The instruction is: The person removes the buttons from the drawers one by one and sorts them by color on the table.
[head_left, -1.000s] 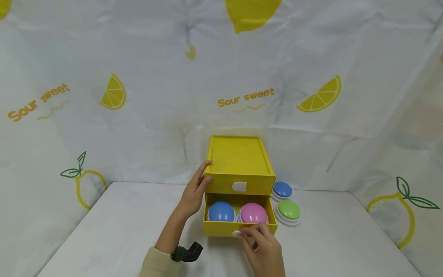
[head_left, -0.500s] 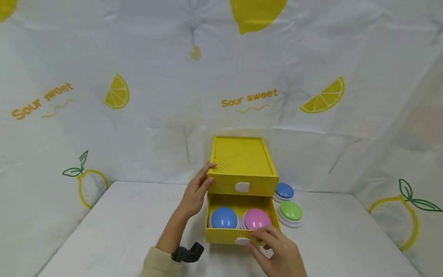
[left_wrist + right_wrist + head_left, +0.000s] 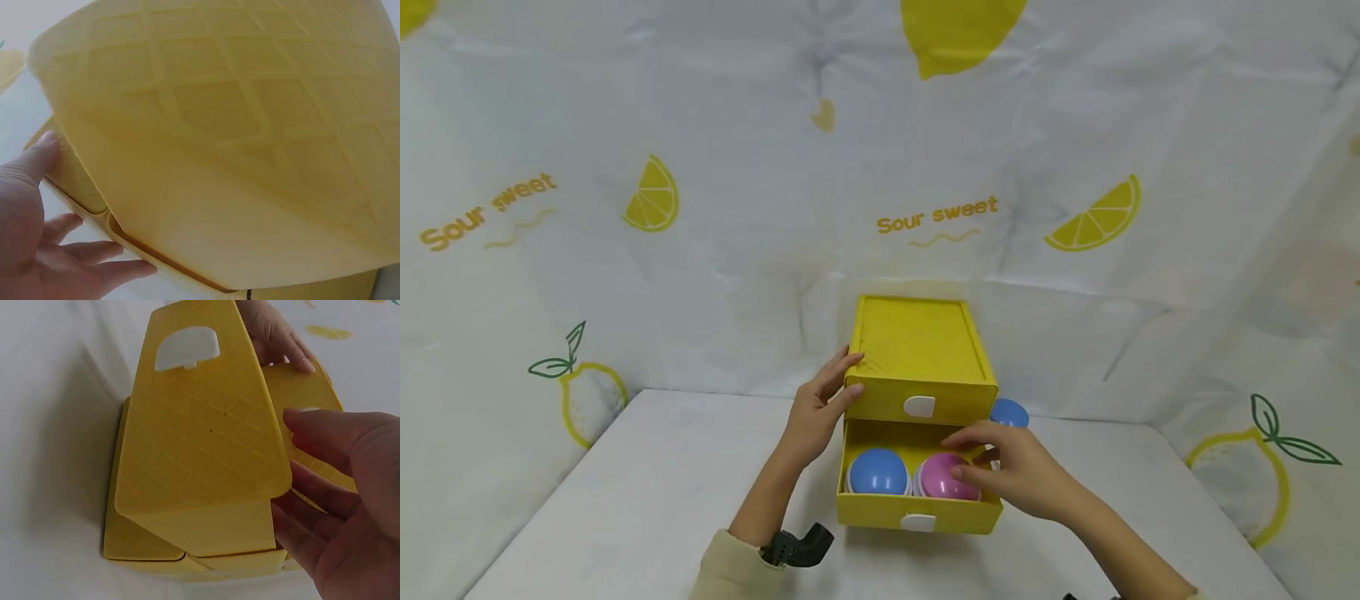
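Observation:
In the head view, a yellow two-drawer box (image 3: 921, 342) stands with its lower drawer (image 3: 880, 510) pulled out. Inside it sit a blue domed button (image 3: 878, 472) and a pink domed button (image 3: 942, 477), both on white bases. My left hand (image 3: 812, 417) rests on the box's upper left front corner, with straight fingers in the left wrist view. My right hand (image 3: 1022, 467) hovers at the pink button, its thumb overlapping the dome and its fingers spread behind. In the right wrist view the right hand (image 3: 369, 506) shows beside the drawer, thumb and fingers apart.
Another blue button (image 3: 1010, 412) stands on the white table right of the box, partly covered by my right hand. The upper drawer with its white handle (image 3: 919, 406) is closed. A lemon-print sheet (image 3: 745, 250) hangs behind.
My right hand has pulled the lower drawer farther out by its white handle, let go, and moved up to the pink button. It now hides the green button. My left hand stays put.

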{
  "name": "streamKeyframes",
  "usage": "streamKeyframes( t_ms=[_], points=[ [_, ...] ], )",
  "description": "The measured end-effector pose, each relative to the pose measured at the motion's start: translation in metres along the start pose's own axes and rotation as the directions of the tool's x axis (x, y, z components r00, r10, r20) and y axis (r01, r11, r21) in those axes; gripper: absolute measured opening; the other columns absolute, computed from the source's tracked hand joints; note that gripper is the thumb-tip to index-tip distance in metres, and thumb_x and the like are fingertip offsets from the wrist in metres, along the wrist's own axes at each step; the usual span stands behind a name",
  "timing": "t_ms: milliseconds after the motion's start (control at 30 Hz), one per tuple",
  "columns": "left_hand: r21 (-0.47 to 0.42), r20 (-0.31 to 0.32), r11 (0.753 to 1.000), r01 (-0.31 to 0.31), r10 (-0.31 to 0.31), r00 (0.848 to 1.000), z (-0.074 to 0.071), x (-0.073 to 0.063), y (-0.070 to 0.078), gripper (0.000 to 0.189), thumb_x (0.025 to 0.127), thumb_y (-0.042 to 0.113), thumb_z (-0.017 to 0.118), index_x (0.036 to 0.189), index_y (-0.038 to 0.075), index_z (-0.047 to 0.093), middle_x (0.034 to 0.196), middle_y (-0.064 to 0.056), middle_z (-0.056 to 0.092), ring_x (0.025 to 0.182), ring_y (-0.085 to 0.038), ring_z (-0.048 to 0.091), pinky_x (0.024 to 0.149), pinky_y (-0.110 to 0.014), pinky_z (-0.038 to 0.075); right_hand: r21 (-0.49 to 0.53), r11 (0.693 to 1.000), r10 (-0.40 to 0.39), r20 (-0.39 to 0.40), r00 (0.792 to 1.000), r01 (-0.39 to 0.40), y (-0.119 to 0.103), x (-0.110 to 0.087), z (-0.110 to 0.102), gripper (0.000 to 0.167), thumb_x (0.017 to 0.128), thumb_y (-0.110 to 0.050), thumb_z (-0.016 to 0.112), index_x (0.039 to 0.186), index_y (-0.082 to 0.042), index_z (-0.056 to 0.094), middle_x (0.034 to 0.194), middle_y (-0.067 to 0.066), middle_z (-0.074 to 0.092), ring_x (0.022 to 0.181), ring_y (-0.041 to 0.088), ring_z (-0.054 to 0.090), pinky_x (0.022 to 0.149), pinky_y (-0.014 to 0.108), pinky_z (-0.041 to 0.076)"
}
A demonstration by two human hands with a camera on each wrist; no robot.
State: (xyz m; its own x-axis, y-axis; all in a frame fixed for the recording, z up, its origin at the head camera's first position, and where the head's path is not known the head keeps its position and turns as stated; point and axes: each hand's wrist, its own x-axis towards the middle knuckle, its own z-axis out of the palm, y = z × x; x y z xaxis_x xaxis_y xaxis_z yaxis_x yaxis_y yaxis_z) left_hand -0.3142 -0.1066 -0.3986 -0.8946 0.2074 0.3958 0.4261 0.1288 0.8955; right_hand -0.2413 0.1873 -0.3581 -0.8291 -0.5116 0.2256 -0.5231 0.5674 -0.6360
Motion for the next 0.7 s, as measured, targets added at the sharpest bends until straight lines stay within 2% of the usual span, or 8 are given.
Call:
streamKeyframes(
  t_ms=[100, 233, 467, 567, 700],
  points=[
    [0.006, 0.017, 1.0, 0.01, -0.01, 1.0, -0.002, -0.001, 0.001, 0.046, 0.103, 0.027, 0.059, 0.148, 0.024, 0.052, 0.168, -0.001, 0.028, 0.148, -0.03, 0.041, 0.114, -0.044, 0.042, -0.088, 0.995, -0.032, 0.044, 0.999, 0.036, 0.004, 0.009, -0.003, 0.028, 0.09, -0.024, 0.077, 0.113, -0.01, 0.073, 0.11, 0.001, 0.075, 0.1, 0.02, 0.067, 0.087, 0.033, 0.059],
    [-0.003, 0.034, 0.999, 0.033, -0.033, 0.999, -0.007, -0.003, 0.0, 0.044, 0.103, 0.027, 0.058, 0.147, 0.026, 0.051, 0.169, -0.001, 0.025, 0.146, -0.032, 0.043, 0.113, -0.046, 0.044, -0.18, 0.98, -0.059, 0.149, 0.987, 0.086, 0.004, 0.022, -0.009, 0.026, 0.089, -0.023, 0.077, 0.113, -0.011, 0.074, 0.109, -0.001, 0.074, 0.1, 0.02, 0.066, 0.089, 0.036, 0.058],
    [-0.024, 0.085, 0.999, 0.025, -0.023, 0.996, -0.011, -0.004, -0.001, 0.042, 0.104, 0.026, 0.056, 0.146, 0.025, 0.05, 0.17, -0.003, 0.018, 0.148, -0.035, 0.039, 0.114, -0.049, 0.042, -0.28, 0.96, 0.045, 0.265, 0.963, 0.032, -0.002, 0.035, -0.004, 0.04, 0.092, -0.036, 0.074, 0.122, -0.01, 0.072, 0.113, -0.001, 0.074, 0.098, 0.011, 0.064, 0.09, 0.034, 0.057],
    [-0.031, 0.096, 0.999, 0.018, -0.015, 0.995, -0.009, -0.003, -0.001, 0.042, 0.105, 0.026, 0.056, 0.146, 0.023, 0.049, 0.171, -0.003, 0.017, 0.149, -0.036, 0.038, 0.114, -0.05, 0.042, -0.32, 0.947, 0.075, 0.291, 0.954, 0.023, -0.003, 0.035, 0.001, 0.039, 0.094, -0.036, 0.071, 0.122, -0.01, 0.072, 0.107, -0.003, 0.075, 0.09, 0.007, 0.061, 0.084, 0.029, 0.056],
    [-0.027, 0.107, 1.0, 0.008, -0.005, 0.994, -0.005, -0.002, 0.0, 0.041, 0.105, 0.025, 0.055, 0.146, 0.022, 0.05, 0.171, -0.005, 0.017, 0.149, -0.038, 0.038, 0.114, -0.052, 0.042, -0.314, 0.949, 0.063, 0.288, 0.955, 0.032, 0.0, 0.032, 0.004, 0.032, 0.094, -0.032, 0.071, 0.118, -0.011, 0.073, 0.1, -0.006, 0.074, 0.084, 0.004, 0.058, 0.078, 0.024, 0.053]
  ],
)
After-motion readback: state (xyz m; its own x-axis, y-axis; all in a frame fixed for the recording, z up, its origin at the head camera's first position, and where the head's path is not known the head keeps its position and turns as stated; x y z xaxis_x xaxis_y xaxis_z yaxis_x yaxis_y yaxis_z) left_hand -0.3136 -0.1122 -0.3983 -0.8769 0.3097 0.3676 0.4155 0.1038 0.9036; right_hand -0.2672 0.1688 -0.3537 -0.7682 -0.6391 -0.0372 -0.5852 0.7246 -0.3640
